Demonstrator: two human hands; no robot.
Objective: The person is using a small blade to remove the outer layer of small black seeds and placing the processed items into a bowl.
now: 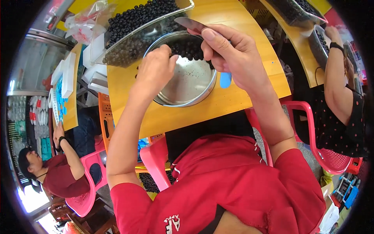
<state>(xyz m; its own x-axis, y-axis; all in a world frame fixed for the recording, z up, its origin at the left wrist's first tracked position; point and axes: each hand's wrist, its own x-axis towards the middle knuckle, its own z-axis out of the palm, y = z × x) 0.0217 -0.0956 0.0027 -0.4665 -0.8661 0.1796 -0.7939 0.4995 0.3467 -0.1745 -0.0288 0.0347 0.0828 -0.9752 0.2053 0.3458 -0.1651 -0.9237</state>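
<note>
Head view: right hand (235,50) gripped a knife (189,23), thumb along it, blade pointing left above the far rim of a round metal pan (187,82). Left hand (156,68) hung over the pan's left side, fingers curled; couldn't tell whether it pinched anything. Dark round pieces (189,48) lay bunched at the pan's far side, near part of the bottom mostly bare. Pan stood on a wooden table (249,31), clear bin (190,5) of similar pieces just beyond, blue item (225,80) just right of it.
</note>
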